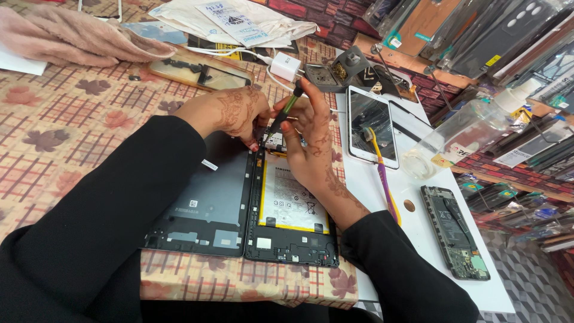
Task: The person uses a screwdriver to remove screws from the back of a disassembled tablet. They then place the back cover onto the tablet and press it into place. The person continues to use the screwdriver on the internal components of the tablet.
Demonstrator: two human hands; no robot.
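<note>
Gripping a screwdriver (287,110), right hand (308,140) has fingers clamped round its green shaft, tip down at the top edge of the opened tablet (290,206) just under the hand. Left hand (230,110) sits just beside it, fingertips pinched together on the same top edge; can't tell if it holds anything. Back cover (206,200) lies below the left hand, touching the tablet. Phone (372,124) and toothbrush (382,176) right of the right hand. Bottle (460,134) further right.
</note>
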